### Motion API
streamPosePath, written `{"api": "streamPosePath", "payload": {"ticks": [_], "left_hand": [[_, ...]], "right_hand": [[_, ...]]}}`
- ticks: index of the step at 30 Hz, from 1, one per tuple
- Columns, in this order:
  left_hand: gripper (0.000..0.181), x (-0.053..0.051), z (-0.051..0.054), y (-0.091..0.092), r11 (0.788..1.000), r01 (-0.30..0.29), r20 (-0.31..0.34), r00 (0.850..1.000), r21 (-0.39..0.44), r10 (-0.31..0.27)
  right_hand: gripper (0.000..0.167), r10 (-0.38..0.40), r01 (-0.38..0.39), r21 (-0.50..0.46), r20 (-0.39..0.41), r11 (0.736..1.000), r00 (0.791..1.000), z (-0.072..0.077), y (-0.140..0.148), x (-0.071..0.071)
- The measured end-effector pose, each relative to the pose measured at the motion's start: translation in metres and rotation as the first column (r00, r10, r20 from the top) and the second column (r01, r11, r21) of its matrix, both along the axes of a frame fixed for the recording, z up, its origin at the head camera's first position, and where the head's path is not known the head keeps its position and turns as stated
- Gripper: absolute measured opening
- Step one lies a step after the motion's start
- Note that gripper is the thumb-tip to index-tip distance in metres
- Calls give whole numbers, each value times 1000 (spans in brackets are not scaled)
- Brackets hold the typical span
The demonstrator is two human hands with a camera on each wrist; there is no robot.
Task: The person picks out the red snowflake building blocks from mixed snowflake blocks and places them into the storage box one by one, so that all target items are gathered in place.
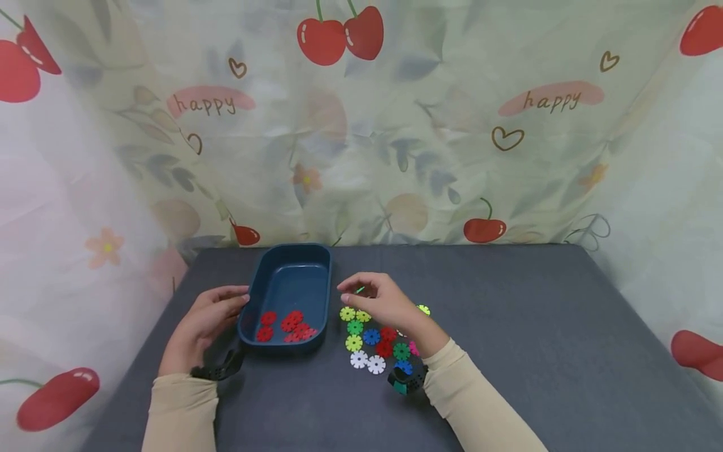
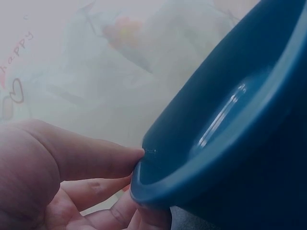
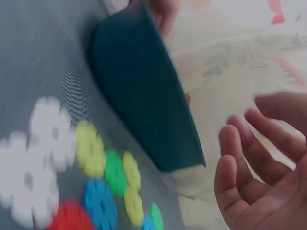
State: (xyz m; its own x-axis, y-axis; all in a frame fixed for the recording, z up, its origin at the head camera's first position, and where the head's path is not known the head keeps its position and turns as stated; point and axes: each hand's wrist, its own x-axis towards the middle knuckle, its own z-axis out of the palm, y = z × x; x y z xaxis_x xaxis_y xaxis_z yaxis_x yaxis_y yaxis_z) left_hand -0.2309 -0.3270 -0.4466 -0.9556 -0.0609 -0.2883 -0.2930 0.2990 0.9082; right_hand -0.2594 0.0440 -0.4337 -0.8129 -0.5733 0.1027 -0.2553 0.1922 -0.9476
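A dark blue plastic tub (image 1: pixel 290 256) stands on the left half of the table, with several red notched discs (image 1: pixel 292 321) lying at its near end. At its left side my left hand (image 1: pixel 211 314) pinches the rim; in the left wrist view the thumb (image 2: pixel 105 155) meets the rim's edge and the other fingers lie below it. My right hand (image 1: pixel 386 304) hovers to the right of the tub, over loose discs. Its fingers are loosely bent and hold nothing, as the right wrist view shows. The hand and forearm hide some discs.
Loose notched discs lie right of the tub: yellow (image 1: pixel 353 343), green (image 1: pixel 401 351), blue (image 1: pixel 371 337), white (image 1: pixel 376 364), red (image 1: pixel 384 348) and a partly covered pink one (image 1: pixel 414 348). A patterned curtain (image 1: pixel 361 157) stands behind the grey table (image 1: pixel 536 351) and at both sides.
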Motion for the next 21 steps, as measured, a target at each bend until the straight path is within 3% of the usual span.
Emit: {"api": "streamPosePath", "payload": {"ticks": [5, 14, 21], "left_hand": [[60, 0, 0, -1, 1000, -1, 9, 1000, -6, 1], [58, -1, -1, 0, 1000, -2, 10, 1000, -4, 2], [59, 0, 0, 0, 1000, -12, 11, 1000, 10, 12]], "right_hand": [[22, 106, -87, 160, -113, 983, 988, -3, 17, 0], [28, 206, -174, 237, -115, 956, 972, -24, 51, -4], [24, 167, -119, 333, -119, 935, 979, -32, 66, -7]]}}
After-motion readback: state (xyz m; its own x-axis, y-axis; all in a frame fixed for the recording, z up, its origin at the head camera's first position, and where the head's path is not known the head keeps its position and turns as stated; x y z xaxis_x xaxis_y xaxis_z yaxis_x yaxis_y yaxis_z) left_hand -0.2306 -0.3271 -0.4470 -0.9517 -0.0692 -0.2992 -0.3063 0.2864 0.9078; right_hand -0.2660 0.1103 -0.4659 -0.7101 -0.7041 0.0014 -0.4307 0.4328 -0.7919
